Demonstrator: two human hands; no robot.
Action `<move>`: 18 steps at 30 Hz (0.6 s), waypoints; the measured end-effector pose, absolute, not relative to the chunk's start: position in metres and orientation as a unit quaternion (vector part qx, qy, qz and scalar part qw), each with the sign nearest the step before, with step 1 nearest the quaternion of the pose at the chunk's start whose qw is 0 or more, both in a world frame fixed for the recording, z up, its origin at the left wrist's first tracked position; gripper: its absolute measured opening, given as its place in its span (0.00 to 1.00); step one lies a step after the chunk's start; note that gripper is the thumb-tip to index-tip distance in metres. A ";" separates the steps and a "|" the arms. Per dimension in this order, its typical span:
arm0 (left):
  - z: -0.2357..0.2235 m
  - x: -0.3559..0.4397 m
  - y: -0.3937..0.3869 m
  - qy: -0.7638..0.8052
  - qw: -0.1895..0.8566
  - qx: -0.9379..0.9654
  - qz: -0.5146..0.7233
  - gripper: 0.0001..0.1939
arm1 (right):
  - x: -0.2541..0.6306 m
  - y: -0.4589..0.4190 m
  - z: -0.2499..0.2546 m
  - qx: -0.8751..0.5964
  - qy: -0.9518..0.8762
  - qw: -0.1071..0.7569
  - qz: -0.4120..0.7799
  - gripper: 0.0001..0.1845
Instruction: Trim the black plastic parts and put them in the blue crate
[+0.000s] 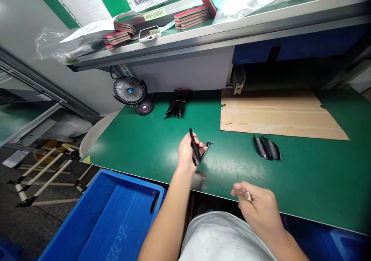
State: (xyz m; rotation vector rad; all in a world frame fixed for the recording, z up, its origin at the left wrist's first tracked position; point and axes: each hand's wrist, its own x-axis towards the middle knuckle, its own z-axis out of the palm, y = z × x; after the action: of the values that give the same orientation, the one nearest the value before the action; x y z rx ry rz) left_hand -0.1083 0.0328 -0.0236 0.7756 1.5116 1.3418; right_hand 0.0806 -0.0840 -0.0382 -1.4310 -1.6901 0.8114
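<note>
Black strip [195, 148]: clamped upright in the left grip [187, 154], held above the green bench [292, 183]. Curved black-and-silver piece [206, 148]: just beside the strip at the fingertips, contact unclear. Small silver item [247, 196]: pinched in the right grip [259, 207], near the bench's front edge; too small to identify. Ribbed black pieces [267, 148]: lying on the bench, right of the strip and apart from both grips. Black bundle [176, 104]: at the back of the bench, beside a round fan [129, 90]. Cardboard sheet [278, 114]: flat on the bench, toward the back right. Shelf [220, 33]: above the bench, carrying red-edged booklets [191, 16], a phone [150, 33] and plastic wrap [58, 44]. Blue crate [101, 218]: below the bench's front edge, at the left.
</note>
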 end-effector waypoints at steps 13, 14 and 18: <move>-0.088 -0.120 0.062 0.701 0.246 0.534 0.403 0.10 | 0.153 0.001 -0.100 -0.729 -0.604 0.277 0.164 0.19; -0.082 -0.113 0.058 0.690 0.241 0.551 0.402 0.10 | 0.157 0.015 -0.100 -0.741 -0.596 0.267 0.155 0.18; -0.057 -0.075 0.031 0.624 0.312 0.584 0.414 0.12 | 0.162 0.039 -0.087 -0.736 -0.614 0.231 0.167 0.13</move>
State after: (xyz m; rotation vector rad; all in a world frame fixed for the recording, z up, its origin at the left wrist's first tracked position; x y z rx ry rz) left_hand -0.0750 0.0305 -0.0572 1.5421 1.6467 1.0935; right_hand 0.1625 0.0387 -0.0868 -2.0252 -1.6878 0.4599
